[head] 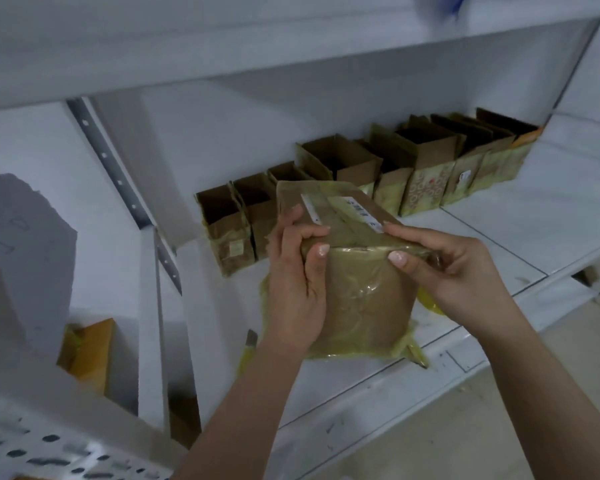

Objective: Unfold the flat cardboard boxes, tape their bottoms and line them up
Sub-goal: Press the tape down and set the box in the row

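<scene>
Shelving: white metal rack (499, 237), seams running across its board.
Upper shelf: white board (222, 39) overhead, casting shade on the level below.
Upright: grey perforated post (111, 164), leaning diagonally in the wide-angle view.
Near rail: white slotted bar (49, 452) at lower left, blurred.
Back wall: plain white (291, 109).
Floor: pale, scuffed (482, 427), lower right.
Light: dim, cool, even.

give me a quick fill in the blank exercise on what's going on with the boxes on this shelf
1. The brown taped cardboard box is gripped by ____ hands: left hand, right hand.
2. The row of open brown cardboard boxes stands on the ____ metal shelf.
3. The row's boxes have their tops ____.

Missing words: both; white; open
</scene>
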The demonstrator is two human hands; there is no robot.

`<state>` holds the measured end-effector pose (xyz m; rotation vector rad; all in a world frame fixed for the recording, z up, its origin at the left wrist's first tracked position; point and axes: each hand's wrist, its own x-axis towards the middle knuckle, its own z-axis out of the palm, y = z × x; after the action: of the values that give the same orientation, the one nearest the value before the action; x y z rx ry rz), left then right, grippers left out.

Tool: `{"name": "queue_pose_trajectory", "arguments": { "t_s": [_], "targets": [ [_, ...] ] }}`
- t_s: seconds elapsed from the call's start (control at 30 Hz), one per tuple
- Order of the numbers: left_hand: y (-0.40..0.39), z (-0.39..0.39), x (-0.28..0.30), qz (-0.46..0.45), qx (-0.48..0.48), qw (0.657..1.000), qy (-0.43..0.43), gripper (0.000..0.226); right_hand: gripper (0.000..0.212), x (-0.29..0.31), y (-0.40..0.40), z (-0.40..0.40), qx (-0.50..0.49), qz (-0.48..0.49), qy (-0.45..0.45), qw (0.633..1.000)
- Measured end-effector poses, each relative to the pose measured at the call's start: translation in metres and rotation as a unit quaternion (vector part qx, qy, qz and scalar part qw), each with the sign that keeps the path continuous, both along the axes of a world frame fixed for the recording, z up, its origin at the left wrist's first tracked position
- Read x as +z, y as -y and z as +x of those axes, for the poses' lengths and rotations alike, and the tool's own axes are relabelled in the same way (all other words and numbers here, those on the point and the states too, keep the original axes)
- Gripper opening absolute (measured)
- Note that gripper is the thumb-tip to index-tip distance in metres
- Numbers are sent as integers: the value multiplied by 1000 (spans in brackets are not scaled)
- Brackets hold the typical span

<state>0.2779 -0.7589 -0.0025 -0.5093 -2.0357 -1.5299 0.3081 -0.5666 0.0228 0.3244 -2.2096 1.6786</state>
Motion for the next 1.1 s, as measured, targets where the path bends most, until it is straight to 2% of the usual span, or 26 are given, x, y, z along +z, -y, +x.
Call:
{"name": "queue_pose_trajectory", "arguments": {
  "t_s": [0.07,0.17,0.33,0.43,0.63,0.7,0.77,0.87,1.03,1.1],
  "targets": [
    [3,-1,0,11,-20,1000,19,33,40,3,-1,4,8,-6,6,1000],
    [5,0,4,17,-35,998,44,24,38,2,2,9,-6,34,18,999],
    [11,-3,14,42,-60,996,51,24,45,6,-11,21,0,-71,39,997],
    [10,0,18,49,-68,995,51,25,43,6,-4,20,-46,-26,-4,999],
    [6,6,21,73,-72,993,52,22,55,4,19,14,-6,11,-129,992],
    [6,7,22,74,-66,994,43,22,48,6,17,14,-12,43,-156,987],
    [4,7,23,75,-66,994,35,22,36,6,17,12,-59,79,-191,977],
    [2,6,22,60,-60,996,26,23,32,3,19,10,-129,104,-232,959],
    [6,-2,17,41,-64,997,20,30,31,0,10,8,-22,37,-177,983],
    [6,-4,13,37,-66,997,10,29,26,-7,9,5,-21,49,-184,981]
  ]
}}
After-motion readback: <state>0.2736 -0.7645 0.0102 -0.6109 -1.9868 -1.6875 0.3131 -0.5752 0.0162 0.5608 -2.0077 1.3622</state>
